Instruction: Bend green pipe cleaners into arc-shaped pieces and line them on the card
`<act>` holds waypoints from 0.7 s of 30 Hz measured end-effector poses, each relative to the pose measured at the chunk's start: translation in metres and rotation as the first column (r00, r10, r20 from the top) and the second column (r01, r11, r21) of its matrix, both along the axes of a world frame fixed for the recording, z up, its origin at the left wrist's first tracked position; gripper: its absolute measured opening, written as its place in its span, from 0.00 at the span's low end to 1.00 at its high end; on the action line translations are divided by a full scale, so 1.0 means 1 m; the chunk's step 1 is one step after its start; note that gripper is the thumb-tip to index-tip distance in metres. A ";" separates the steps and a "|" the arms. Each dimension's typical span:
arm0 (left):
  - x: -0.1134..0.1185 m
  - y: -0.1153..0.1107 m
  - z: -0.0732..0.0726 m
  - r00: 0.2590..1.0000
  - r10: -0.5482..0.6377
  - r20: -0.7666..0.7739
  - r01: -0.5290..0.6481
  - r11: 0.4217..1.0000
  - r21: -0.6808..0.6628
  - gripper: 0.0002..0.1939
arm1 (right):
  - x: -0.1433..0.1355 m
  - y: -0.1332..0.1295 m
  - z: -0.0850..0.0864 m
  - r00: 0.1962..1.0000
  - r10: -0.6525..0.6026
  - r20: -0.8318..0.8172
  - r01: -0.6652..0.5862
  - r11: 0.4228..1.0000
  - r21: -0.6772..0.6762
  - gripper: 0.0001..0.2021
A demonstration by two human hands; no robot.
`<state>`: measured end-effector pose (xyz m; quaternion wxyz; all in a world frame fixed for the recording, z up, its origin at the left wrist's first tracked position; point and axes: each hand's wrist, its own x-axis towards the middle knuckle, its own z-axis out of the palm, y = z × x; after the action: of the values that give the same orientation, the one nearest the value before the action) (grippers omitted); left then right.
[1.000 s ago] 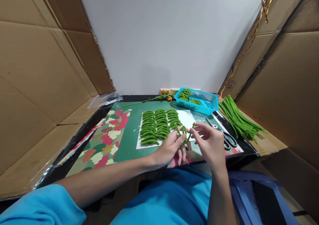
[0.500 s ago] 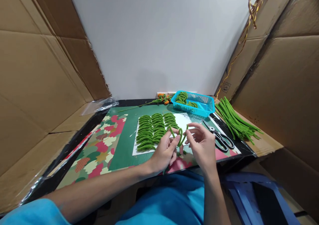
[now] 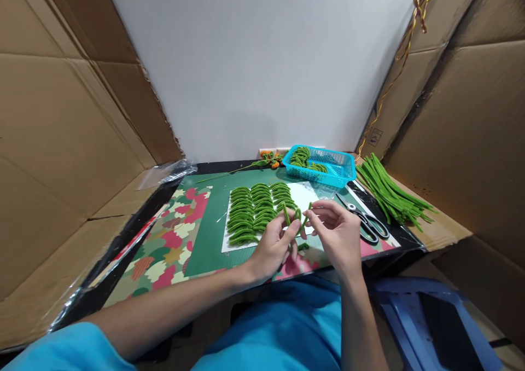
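A bent green pipe cleaner (image 3: 298,214) with a loop in its middle is held between my two hands above the near edge of the table. My left hand (image 3: 275,245) pinches its looped part between thumb and fingers. The thumb and forefinger of my right hand (image 3: 335,233) grip one upright end. Just beyond lie three columns of curved green pipe-cleaner pieces (image 3: 262,207) on a white sheet (image 3: 301,192). Under my hands a short dark green piece (image 3: 303,246) lies on the table.
A blue basket (image 3: 342,180) with green pieces stands at the back. Black-handled scissors (image 3: 371,229) and a bundle of long green pipe cleaners (image 3: 391,193) lie on the right. An orange-flowered stem (image 3: 270,160) rests near the wall. Cardboard panels (image 3: 61,114) flank the table.
The view has shifted slightly. Both hands keep hold of the pipe cleaner; its left end now stands more upright, and its loop looks narrower.
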<state>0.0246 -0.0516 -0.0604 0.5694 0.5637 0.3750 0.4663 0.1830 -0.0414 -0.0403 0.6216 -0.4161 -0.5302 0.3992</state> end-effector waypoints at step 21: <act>0.001 0.008 0.003 0.999 -0.003 0.054 0.006 0.999 -0.051 0.22 | 0.002 0.001 -0.004 0.982 0.032 0.186 -0.040 0.998 0.040 0.05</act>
<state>0.0260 -0.0439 -0.0577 0.5944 0.5371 0.3700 0.4705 0.1853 -0.0402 -0.0444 0.5710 -0.4284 -0.6017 0.3583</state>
